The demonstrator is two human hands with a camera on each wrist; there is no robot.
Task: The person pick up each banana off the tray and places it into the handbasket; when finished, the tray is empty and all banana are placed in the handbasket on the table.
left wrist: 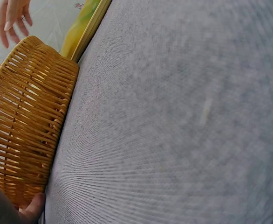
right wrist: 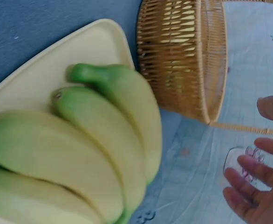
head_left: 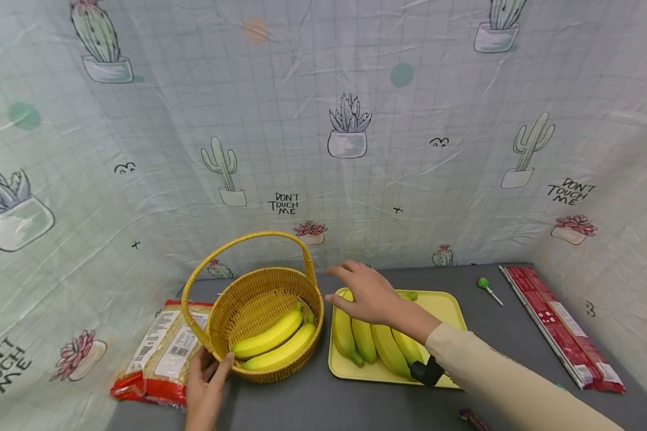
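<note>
A person's left hand (head_left: 205, 383) grips the near rim of a wicker basket (head_left: 259, 311) holding two bananas (head_left: 272, 342). The right hand (head_left: 369, 293) hovers empty, fingers loosely spread, above four bananas on a yellow tray (head_left: 447, 305) just beside it. Judging by this, fruit is being transferred; next comes lowering onto a tray banana (head_left: 363, 340).
</note>
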